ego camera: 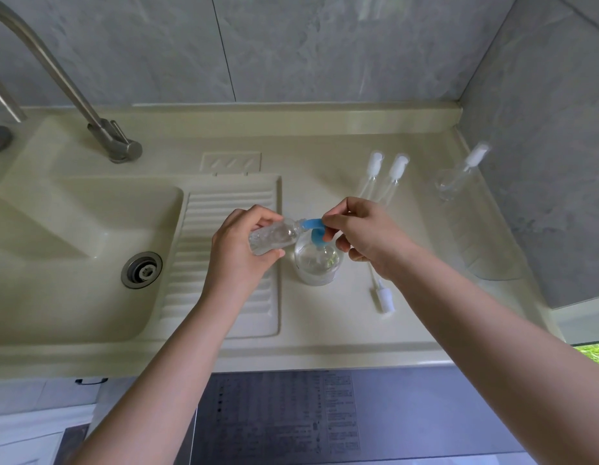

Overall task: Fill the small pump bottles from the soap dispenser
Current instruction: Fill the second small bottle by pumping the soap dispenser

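The desk (325, 323) carried a sink basin (73, 236) on the left with a ribbed drainboard (224, 297) beside it. Just right of the drainboard stood the clear soap dispenser (318, 261), upright, its blue pump head (313, 228) turned so the spout pointed left. The left hand (241, 243) was wrapped around a small clear bottle (274, 237), holding it above the drainboard's right edge. The bottle lay nearly on its side, its long axis running left to right, mouth toward the right and slightly raised to meet the spout tip. The right hand (365, 234) was curled over the back of the pump head, fingers gripping it. Three loose pump tops (373, 172) with dip tubes lay on the desk, two behind the hands and one near the front, and another small bottle (450, 184) stood at the far right with its pump in place.

To do this step well, the mouth should probably stay snug against the spout, and the bottle be tipped more upright so soap cannot run back out. Short, slow presses would likely keep it from overflowing the narrow neck.
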Demonstrator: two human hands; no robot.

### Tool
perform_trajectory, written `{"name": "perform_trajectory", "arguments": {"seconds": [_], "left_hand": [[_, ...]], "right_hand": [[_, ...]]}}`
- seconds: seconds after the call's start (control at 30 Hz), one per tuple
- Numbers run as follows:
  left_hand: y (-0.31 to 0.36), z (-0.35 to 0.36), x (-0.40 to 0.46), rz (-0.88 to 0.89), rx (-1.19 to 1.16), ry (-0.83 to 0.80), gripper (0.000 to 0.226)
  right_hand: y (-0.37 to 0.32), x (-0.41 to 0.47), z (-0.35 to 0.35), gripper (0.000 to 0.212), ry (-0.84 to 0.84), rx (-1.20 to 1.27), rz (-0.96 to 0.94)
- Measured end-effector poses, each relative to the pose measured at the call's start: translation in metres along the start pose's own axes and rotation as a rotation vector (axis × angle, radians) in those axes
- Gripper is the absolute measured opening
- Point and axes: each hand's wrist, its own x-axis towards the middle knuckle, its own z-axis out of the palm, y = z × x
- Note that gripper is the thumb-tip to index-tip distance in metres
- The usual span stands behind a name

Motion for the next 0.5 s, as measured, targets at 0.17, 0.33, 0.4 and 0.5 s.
{"name": "perform_trajectory", "arguments": {"seconds": [0.17,0.33,0.4,0.5], "left_hand": [[-0.0007,-0.0010,-0.0023,0.005,-0.001,-0.005,0.049],[-0.0006,-0.0022,-0.0010,0.001,0.004,0.000,0.049],[0.0008,-0.0021,-0.0005,0.006,0.007,-0.002,0.048],[0.0019,-0.0023,-0.0004,0.013,0.016,-0.007,0.048]], "right_hand": [[-0.0041,0.0017,-0.0037,0.010,-0.022,0.026,0.035],[0.0003,0.0002,-0.0002,0.009,-0.007,-0.023,-0.020],[-0.0005,0.0001,-0.0011,0.009,-0.015,0.002,0.007],[-0.0041,0.0002,-0.0042,0.009,-0.024,0.028,0.051]]}}
